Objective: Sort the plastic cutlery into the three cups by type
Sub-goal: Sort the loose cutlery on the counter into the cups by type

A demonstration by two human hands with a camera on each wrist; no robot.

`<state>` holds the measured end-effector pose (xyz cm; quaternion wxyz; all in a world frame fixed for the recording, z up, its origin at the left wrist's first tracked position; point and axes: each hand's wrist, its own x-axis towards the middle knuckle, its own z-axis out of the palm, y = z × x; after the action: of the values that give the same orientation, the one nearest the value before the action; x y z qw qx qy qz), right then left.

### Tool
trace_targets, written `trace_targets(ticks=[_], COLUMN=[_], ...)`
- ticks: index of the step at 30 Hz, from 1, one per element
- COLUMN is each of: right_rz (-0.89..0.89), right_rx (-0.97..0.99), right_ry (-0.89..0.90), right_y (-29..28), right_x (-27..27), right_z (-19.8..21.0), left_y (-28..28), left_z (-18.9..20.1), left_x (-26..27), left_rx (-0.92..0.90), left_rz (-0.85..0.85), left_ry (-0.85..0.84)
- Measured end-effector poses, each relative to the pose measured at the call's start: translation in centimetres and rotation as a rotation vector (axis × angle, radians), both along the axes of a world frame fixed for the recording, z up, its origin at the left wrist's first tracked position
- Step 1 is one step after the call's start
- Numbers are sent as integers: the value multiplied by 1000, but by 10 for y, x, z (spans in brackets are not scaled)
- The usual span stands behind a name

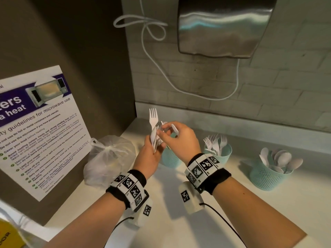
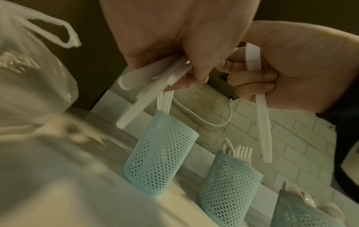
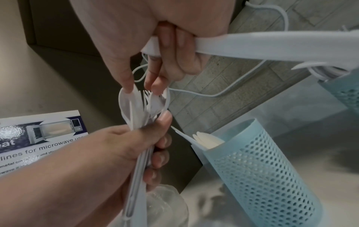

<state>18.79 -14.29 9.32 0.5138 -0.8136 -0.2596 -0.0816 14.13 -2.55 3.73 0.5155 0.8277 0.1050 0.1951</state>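
My left hand (image 1: 155,147) grips a bundle of white plastic cutlery (image 1: 154,135) upright above the counter, one fork (image 1: 153,117) sticking out on top. My right hand (image 1: 166,131) holds a white knife (image 3: 272,49) in its curled lower fingers, while thumb and forefinger pinch spoon heads (image 3: 153,101) at the bundle's top. Three teal mesh cups stand in a row. The left cup (image 3: 256,169) holds knives and sits partly hidden behind my hands. The middle cup (image 1: 219,156) holds forks, the right cup (image 1: 268,178) spoons.
A knotted plastic bag (image 1: 109,158) sits on the white counter (image 1: 179,226) just left of my left hand. A microwave poster (image 1: 39,133) hangs on the dark side panel. A steel dispenser (image 1: 223,25) and a white cord (image 1: 161,68) are on the brick wall.
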Motion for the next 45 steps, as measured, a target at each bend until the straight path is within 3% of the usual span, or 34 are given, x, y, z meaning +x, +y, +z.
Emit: trace_targets(ticks=[7, 17, 25, 31, 34, 37, 41, 45], right_rz=[63, 229, 42, -154, -190, -152, -70, -110], right_rx=[66, 133, 252, 273, 43, -152, 31, 26], right_ry=[89, 182, 198, -4, -97, -78, 6, -161], right_y=[6, 0, -9, -15, -10, -3, 1, 2], right_x=[3, 8, 22, 35, 38, 41, 43, 42], right_z=[-1, 13, 33, 52, 41, 21, 25, 24], left_y=[0, 4, 5, 12, 12, 11, 10, 7], left_z=[-1, 7, 7, 4, 4, 2, 4, 6], left_x=[-2, -7, -5, -5, -6, -8, -13, -17], left_rx=[9, -242, -293, -320, -344, -333, -337, -331], left_rz=[12, -95, -88, 53, 64, 48, 12, -9], left_ry=[28, -63, -58, -109, -112, -105, -67, -31])
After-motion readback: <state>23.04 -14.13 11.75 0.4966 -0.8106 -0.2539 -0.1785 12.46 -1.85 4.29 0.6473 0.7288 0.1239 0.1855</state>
